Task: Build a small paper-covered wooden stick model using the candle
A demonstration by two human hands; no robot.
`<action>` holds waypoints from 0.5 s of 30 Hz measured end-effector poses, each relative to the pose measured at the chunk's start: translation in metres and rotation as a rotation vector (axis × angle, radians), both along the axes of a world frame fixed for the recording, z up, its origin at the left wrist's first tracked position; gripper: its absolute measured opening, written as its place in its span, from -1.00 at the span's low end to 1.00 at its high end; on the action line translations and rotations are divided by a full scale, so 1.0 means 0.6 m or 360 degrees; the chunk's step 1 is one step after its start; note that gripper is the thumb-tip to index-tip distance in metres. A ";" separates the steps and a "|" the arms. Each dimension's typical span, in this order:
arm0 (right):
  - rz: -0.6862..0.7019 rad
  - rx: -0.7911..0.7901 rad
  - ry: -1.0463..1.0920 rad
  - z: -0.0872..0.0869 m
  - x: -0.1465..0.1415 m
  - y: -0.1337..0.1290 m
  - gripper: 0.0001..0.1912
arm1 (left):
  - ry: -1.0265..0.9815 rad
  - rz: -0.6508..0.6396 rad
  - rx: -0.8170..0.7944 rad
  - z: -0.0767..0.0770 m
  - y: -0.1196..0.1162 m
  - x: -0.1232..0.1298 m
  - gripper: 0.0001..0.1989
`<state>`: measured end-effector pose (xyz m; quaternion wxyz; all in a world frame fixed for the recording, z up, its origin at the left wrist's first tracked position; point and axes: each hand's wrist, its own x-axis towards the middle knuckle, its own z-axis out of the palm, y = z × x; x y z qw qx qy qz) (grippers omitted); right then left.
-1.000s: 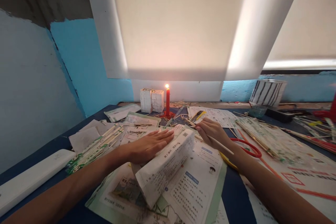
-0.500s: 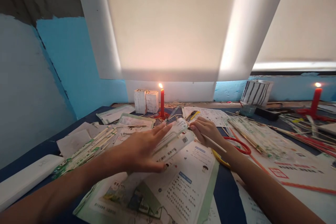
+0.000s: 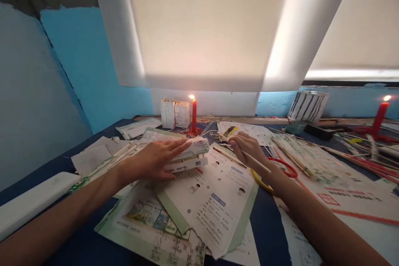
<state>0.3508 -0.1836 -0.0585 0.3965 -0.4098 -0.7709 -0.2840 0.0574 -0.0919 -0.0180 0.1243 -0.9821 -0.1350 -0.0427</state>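
My left hand [image 3: 152, 160] lies across a long paper-wrapped frame [image 3: 199, 146], fingers stretched over its top and thumb along the near side. Sticks show between the frame's two printed paper faces. In my right hand [image 3: 249, 149] is a thin pale stick [image 3: 260, 165], its far end pointing toward the candle and its near end passing over the wrist. Printed workbook sheets [image 3: 218, 199] lie under and in front of the frame. A yellow-and-black cutter [image 3: 232, 131] rests just beyond my right hand. Scissors with a red handle [image 3: 285, 168] and a yellow handle lie partly under my right forearm.
A lit red candle [image 3: 194, 116] stands behind the frame, beside two small white paper boxes [image 3: 168, 114]. Another lit candle [image 3: 379, 119] burns at right, near a striped paper box [image 3: 308, 106]. Stick bundles [image 3: 294, 158] and a long white case [image 3: 34, 199] flank the work.
My left hand and the paper-wrapped frame have shifted left, uncovering more of the printed sheets. The right hand keeps the stick, slightly to the right. The view has tilted a little.
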 end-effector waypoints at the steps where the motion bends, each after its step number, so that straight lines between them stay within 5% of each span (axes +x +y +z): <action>1: -0.0006 -0.0022 0.0021 0.000 -0.001 -0.001 -0.69 | -0.0024 0.0000 0.0016 -0.003 0.000 0.002 -0.10; 9: -0.0018 -0.0095 0.0202 -0.006 0.005 0.001 -0.68 | -0.0209 0.0209 0.0132 0.014 0.002 -0.004 -0.21; 15: -0.0088 -0.0172 0.0201 -0.008 0.009 0.001 -0.63 | -0.1011 0.0702 -0.0168 0.046 0.031 -0.049 -0.21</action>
